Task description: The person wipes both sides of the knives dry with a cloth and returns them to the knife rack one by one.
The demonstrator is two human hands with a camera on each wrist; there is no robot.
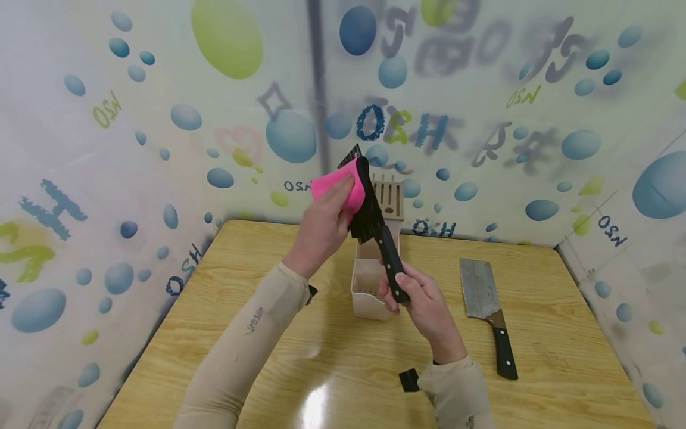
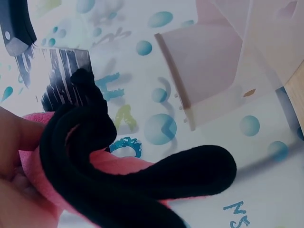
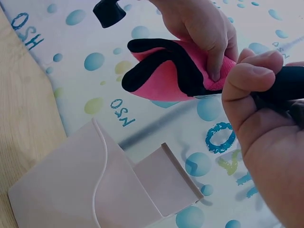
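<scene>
My right hand grips the black riveted handle of a kitchen knife, held up above the table with its blade slanting up and to the left. Wrapped against that blade is a pink cloth with a black side, which my left hand holds between thumb and fingers. Much of the blade is hidden by the cloth; a broad, shiny, reflecting part shows in the left wrist view. From the right wrist, the cloth appears folded, black edges outward, beside the curled fingers of my right hand.
A cream knife holder with a slotted brown top stands behind the hands. To the right, a cleaver with a black handle lies flat on the wooden table. Patterned sheets hang around the table's back and sides.
</scene>
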